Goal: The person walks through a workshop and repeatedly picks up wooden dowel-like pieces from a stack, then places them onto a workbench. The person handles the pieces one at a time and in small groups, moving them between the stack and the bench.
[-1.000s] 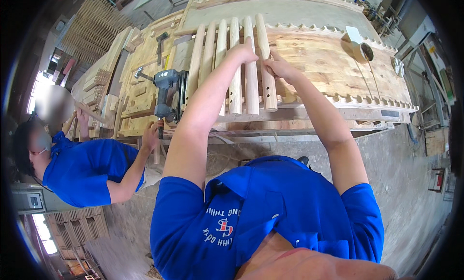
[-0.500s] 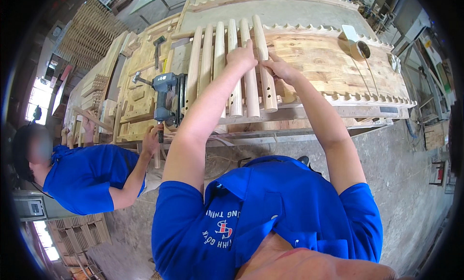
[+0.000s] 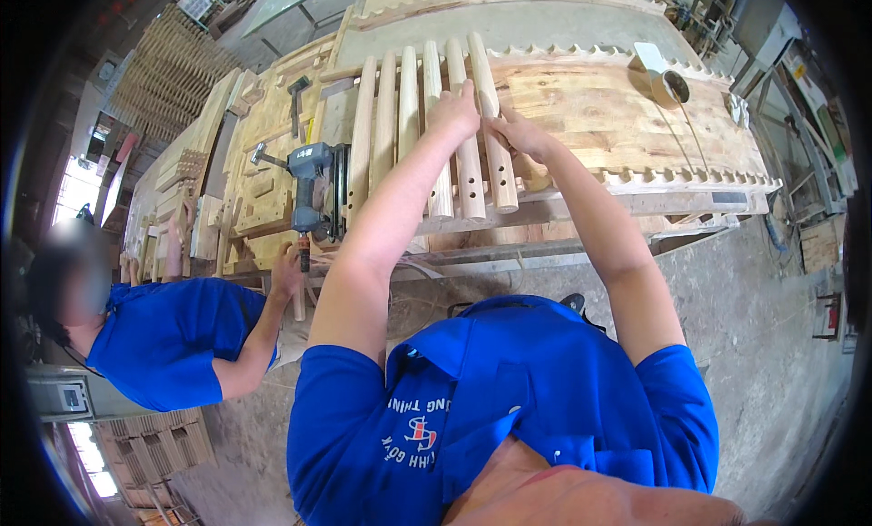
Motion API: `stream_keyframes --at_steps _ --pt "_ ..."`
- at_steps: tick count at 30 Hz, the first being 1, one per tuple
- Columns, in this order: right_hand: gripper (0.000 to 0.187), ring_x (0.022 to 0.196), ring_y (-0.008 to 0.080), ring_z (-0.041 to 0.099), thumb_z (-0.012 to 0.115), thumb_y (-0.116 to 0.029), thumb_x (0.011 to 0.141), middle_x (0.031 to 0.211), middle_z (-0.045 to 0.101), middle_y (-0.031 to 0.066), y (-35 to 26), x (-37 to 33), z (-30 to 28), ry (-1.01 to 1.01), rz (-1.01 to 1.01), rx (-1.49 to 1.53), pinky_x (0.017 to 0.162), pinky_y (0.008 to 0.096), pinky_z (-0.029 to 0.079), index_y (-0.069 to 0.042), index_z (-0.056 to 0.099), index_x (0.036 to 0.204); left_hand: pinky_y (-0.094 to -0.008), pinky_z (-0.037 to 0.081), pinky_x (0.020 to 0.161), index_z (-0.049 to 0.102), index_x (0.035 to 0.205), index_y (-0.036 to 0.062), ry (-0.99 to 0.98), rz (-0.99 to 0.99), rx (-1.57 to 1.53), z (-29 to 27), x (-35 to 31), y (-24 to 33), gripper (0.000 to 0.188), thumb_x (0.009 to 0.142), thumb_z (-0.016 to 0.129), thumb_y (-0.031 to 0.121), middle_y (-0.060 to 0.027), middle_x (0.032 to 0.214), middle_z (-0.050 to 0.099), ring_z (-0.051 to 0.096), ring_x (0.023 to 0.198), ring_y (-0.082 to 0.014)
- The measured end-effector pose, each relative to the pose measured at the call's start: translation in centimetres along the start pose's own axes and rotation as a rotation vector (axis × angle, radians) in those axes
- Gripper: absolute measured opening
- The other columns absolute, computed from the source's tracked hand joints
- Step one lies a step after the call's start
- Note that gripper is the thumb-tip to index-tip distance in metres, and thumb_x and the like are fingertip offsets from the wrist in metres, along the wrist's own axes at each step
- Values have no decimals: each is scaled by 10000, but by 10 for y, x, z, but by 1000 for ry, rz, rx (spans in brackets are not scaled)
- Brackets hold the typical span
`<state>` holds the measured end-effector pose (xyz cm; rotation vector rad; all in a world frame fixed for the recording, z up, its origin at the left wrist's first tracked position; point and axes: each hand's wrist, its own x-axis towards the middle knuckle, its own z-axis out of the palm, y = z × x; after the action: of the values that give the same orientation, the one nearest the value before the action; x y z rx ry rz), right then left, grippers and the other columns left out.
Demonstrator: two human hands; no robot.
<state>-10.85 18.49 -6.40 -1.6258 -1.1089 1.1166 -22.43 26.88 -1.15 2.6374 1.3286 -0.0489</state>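
Several round wooden rods lie side by side across the bench, pointing away from me. My left hand (image 3: 453, 115) is closed around the second rod from the right (image 3: 470, 167), its fingertips near the rod's upper part. Two dark holes show near that rod's close end. My right hand (image 3: 521, 133) grips the rightmost rod (image 3: 500, 167) from its right side, with part of the fingers hidden; this rod has holes at its near end too. My left forearm covers parts of the rods further left.
A grey nail gun (image 3: 311, 185) rests left of the rods, near a hammer (image 3: 296, 104). A scalloped wooden panel (image 3: 590, 117) spreads to the right, bearing a round container (image 3: 669, 88). At the left, a co-worker in a blue shirt (image 3: 182, 340) stands at the bench.
The second rod from the right has turned, so its holes now face up. My hands stay on the rods with little movement. The co-worker's far arm has shifted.
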Motion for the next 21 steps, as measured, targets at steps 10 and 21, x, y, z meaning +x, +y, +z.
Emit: stream_keyframes --at_steps 10,21 --pt "364 750 177 553 461 -274 902 926 576 128 -19 -16 14 -2 -11 -24 602 305 466 -2 451 1143 -363 479 767 403 1267 101 254 175 -531 -19 -74 -21 473 889 499 369 -122 1038 550 580 900 -205" --pt "577 1141 254 471 445 -309 920 1264 468 208 -10 -16 25 99 -157 -84 947 320 368 22 278 1361 -211 289 386 528 861 76 -216 -214 -1894 119 -205 -18 451 943 343 478 -2 601 487 386 439 -66"
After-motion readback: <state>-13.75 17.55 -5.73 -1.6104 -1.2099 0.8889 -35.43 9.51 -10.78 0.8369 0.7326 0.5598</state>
